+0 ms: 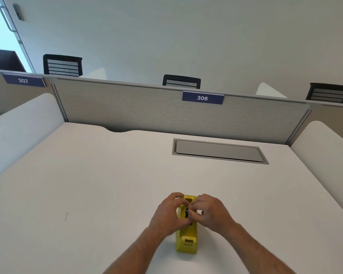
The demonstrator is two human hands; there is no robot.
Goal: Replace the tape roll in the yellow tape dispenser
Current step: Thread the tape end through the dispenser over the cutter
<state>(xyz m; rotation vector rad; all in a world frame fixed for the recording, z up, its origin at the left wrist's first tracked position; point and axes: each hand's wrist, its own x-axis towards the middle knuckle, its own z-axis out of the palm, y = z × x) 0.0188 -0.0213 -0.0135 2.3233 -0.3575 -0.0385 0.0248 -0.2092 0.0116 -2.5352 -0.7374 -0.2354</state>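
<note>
A yellow plastic tape dispenser (187, 237) stands on a white surface (87, 184) at six o'clock, its length running from six toward twelve. The left hand (169, 213) grips its nine o'clock side while the right hand (210, 212) closes its fingers (194, 207) on a small dark hub (186, 212) at the middle; the roll itself cannot be made out
</note>
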